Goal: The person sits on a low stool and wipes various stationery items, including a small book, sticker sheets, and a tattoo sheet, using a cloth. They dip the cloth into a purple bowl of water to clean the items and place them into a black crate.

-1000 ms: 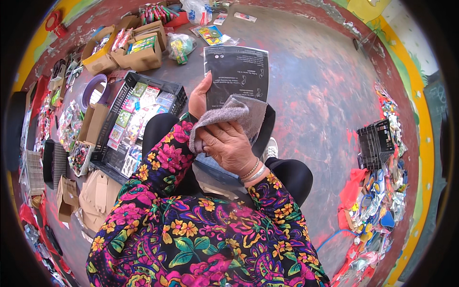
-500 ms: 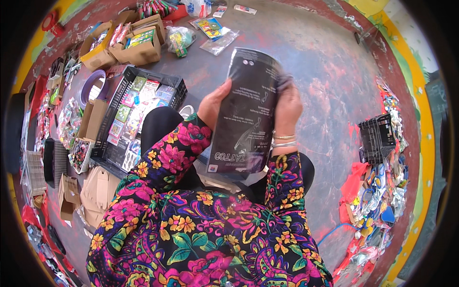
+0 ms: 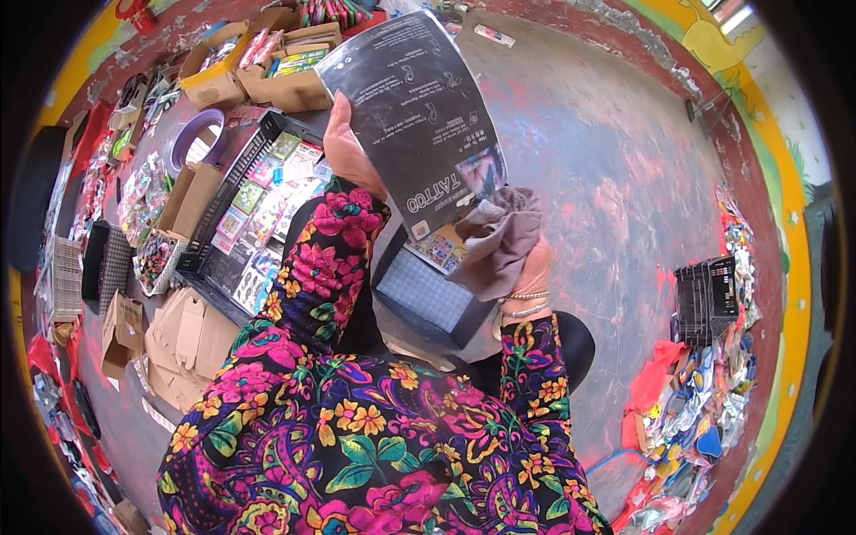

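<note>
My left hand grips the left edge of a black printed sheet in clear plastic, a tattoo sheet, with the thumb lying on its face. The sheet is raised and tilted, its print upside down to me. A crumpled grey-brown cloth is bunched in my right hand, against the sheet's lower right corner. Most of the right fingers are hidden behind the cloth. Below the sheet, between my knees, stands a dark box with a blue patterned inside and a colourful card at its far side.
To the left is a black crate of colourful packets. Cardboard boxes of goods and a purple ring-shaped basin lie beyond it. Flattened cardboard rests near my left side. Along the right wall are another black crate and scattered packets.
The sheet has moved up and left and tilted, with my left hand on its edge. My right hand has come down with the cloth, and the box below now shows.
</note>
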Action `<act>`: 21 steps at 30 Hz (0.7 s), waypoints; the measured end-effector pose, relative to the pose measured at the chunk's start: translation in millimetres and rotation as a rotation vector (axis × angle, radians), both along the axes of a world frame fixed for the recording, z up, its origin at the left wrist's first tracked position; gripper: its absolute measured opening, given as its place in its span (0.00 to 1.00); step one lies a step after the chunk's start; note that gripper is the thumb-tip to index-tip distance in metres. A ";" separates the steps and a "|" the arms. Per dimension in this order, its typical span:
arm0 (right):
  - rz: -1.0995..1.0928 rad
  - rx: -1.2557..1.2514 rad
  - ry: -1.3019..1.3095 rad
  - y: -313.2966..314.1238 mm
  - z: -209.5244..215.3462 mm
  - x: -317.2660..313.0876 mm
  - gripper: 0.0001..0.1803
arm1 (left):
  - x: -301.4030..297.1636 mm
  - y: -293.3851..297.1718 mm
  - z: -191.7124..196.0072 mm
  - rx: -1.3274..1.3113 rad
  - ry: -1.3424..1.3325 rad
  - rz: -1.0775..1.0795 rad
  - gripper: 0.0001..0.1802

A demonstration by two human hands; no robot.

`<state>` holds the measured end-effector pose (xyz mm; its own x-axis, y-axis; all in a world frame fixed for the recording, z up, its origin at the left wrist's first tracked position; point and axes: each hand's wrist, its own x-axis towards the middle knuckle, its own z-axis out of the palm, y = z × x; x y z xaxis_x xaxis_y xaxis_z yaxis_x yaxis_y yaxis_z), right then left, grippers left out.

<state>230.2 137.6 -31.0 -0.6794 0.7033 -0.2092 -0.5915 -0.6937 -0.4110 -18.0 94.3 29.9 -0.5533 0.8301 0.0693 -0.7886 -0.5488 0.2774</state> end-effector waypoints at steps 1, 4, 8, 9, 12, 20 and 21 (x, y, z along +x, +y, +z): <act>0.006 -0.012 -0.004 -7.0 1.6 -5.5 0.19 | -0.2 0.1 1.0 -0.010 0.010 0.024 0.24; -0.003 -0.077 0.051 -16.7 -7.3 -15.8 0.17 | 3.5 -0.3 4.1 -0.020 0.014 0.027 0.24; -0.022 -0.092 0.073 -12.9 -3.5 -27.1 0.15 | 26.4 2.7 8.4 0.060 0.002 -0.143 0.24; -0.030 -0.083 0.069 -11.2 -2.1 -28.4 0.15 | 33.3 3.4 10.0 0.065 0.028 -0.166 0.24; -0.216 -0.002 -0.050 2.9 -25.2 -18.0 0.17 | 39.0 4.9 8.1 0.153 0.043 -0.309 0.25; -0.491 0.188 -0.255 3.2 -4.0 -17.9 0.05 | 62.9 6.5 -6.1 0.011 -0.060 -0.409 0.19; -0.528 0.169 -0.325 5.2 -2.7 -17.0 0.05 | 64.9 9.1 -9.4 0.008 -0.074 -0.411 0.18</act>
